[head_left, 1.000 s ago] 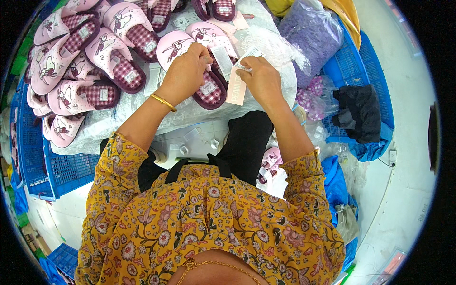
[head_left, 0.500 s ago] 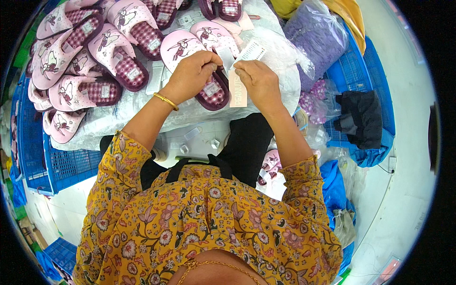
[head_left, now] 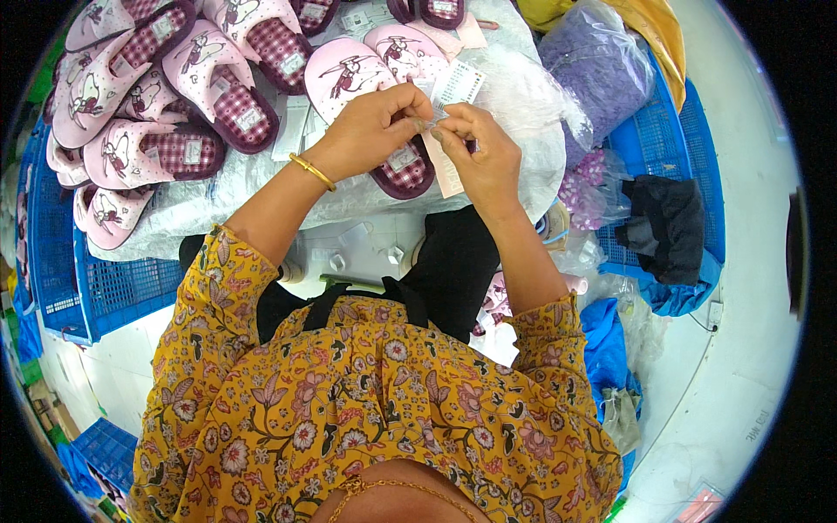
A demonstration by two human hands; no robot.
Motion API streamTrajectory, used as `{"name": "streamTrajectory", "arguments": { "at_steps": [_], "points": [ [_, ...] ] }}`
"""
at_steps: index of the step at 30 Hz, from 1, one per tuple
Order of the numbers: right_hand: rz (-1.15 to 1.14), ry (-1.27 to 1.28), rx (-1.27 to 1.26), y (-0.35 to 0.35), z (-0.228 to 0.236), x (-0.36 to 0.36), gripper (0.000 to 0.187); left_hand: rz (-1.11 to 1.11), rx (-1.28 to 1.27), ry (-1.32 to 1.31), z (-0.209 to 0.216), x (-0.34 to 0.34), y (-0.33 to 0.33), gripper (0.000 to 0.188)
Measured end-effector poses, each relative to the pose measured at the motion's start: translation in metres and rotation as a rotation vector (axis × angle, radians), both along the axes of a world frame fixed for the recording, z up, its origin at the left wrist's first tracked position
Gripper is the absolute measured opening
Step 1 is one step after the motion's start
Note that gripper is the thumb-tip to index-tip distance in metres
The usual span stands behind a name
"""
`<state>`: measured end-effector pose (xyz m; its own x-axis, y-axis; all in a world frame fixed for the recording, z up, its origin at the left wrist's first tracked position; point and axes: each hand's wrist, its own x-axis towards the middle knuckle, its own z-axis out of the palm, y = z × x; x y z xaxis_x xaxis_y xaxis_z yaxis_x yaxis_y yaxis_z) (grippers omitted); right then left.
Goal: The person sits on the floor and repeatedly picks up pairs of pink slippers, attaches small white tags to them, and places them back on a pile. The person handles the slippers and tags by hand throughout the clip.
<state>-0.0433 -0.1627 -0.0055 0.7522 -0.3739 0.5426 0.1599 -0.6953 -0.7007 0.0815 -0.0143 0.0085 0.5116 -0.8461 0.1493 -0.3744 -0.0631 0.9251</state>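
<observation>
At six o'clock is the mustard-yellow floral cloth blouse. Beyond it, the right hand pinches a pale pink card tag with a white printed tag at twelve o'clock; the left hand, thumb and finger together, meets it, its grip too small to tell. Beneath and toward eleven lie two pale pink slippers with plum-checked insoles. Farther, more slippers heap at nine; a clear plastic bag of purple material sits at two.

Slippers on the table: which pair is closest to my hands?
The pink pair partly covered by your left hand; the other tabletop slippers lie left of it or farther back, untouched.
</observation>
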Motion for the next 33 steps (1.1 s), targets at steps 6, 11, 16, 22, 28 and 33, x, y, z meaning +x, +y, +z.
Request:
{"name": "streamTrajectory", "arguments": {
  "at_steps": [6, 11, 16, 22, 28, 33],
  "points": [
    [0.009, 0.001, -0.053, 0.0, -0.001, 0.001, 0.033, -0.026, 0.058, -0.038, 0.004, 0.0, 0.0, 0.011],
    [0.024, 0.006, -0.017, 0.0, -0.004, 0.003, 0.032, -0.053, 0.081, -0.057, 0.008, 0.001, 0.0, 0.011],
    [0.037, 0.01, -0.009, -0.001, -0.004, 0.003, 0.031, -0.061, 0.06, -0.051, 0.003, 0.003, -0.001, 0.01],
    [0.032, 0.033, 0.056, 0.001, -0.001, 0.001, 0.03, -0.064, 0.088, -0.093, 0.006, 0.004, -0.001, 0.01],
    [0.028, 0.022, 0.03, -0.001, -0.004, 0.002, 0.03, -0.072, 0.079, -0.061, 0.007, 0.004, -0.002, 0.008],
    [0.033, 0.015, 0.03, -0.001, -0.006, 0.002, 0.03, -0.079, 0.101, -0.073, 0.007, 0.005, -0.002, 0.007]
  ]
}}
